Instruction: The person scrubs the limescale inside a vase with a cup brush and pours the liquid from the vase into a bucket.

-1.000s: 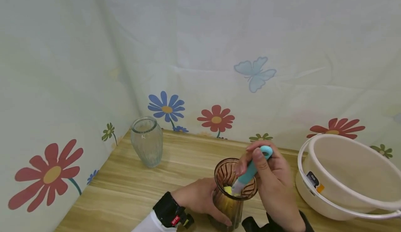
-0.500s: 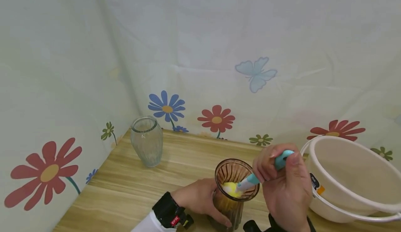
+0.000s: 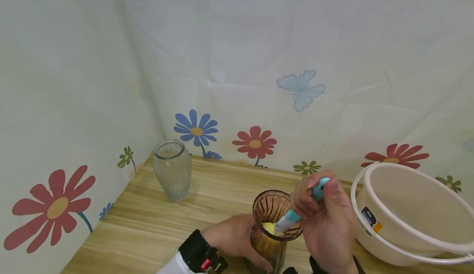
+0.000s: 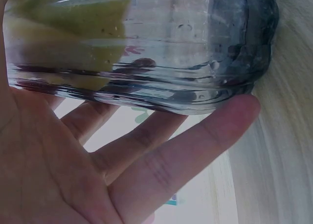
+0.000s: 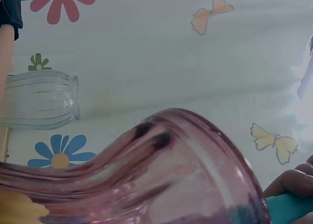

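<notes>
A flared, ribbed brown-tinted glass vase [image 3: 272, 204] stands on the wooden table in the head view. My left hand [image 3: 237, 237] grips its lower body, thumb on the near side; the left wrist view shows fingers [image 4: 181, 155] spread along the glass near the base. Held in my right hand [image 3: 327, 222] is a sponge brush [image 3: 290, 218] with a teal and white handle. Its yellow sponge head [image 3: 268, 227] sits down inside the vase, partly hidden by the rim. Through the pinkish glass, the right wrist view shows the yellow sponge [image 5: 19, 209] in the neck.
A clear ribbed glass vase [image 3: 173, 175] stands at the table's back left corner. To the right, beside my right hand, is a cream bucket [image 3: 400, 233] with its handle folded down. A flower-printed curtain [image 3: 237, 60] closes off the back and left.
The right hand tilted the brush over to the right and raised the yellow sponge in the vase mouth, then moved back left and lowered it slightly. The left hand has kept its hold.
</notes>
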The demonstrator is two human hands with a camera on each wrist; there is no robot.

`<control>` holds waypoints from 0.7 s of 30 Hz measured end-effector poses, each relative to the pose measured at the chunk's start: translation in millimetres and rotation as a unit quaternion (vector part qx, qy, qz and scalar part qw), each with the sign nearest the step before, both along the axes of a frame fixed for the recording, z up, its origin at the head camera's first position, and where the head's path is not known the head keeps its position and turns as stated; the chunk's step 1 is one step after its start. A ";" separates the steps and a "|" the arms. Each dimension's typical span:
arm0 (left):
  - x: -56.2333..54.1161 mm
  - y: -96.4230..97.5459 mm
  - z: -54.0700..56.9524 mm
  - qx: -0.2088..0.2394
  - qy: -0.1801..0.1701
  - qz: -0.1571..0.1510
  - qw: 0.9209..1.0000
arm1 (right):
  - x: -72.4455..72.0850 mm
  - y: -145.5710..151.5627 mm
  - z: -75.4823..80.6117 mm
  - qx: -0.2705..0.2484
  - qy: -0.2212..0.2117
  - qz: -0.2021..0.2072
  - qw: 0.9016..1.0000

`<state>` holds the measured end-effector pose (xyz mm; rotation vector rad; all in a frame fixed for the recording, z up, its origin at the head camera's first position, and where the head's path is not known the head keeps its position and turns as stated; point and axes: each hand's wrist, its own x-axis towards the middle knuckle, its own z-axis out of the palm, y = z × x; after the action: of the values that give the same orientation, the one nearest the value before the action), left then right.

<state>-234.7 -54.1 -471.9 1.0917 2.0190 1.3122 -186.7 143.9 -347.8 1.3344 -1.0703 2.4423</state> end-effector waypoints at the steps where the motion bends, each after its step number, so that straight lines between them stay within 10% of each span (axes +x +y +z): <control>1: 0.0 0.0 -0.1 0.000 0.000 0.000 1.000 | 0.4 -0.2 -0.5 0.006 -0.008 -0.009 1.000; 9: -1.1 0.9 0.6 -0.016 0.009 0.009 1.000 | 5.8 -3.7 -2.3 0.098 -0.089 -0.078 0.988; 21: -2.3 1.2 -2.2 -0.033 0.001 0.017 0.999 | 9.9 -2.6 1.5 0.224 -0.119 -0.056 0.966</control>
<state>-237.0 -53.0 -474.1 1.0344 2.0764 1.2508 -176.8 141.3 -346.3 1.0537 -1.7906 2.4089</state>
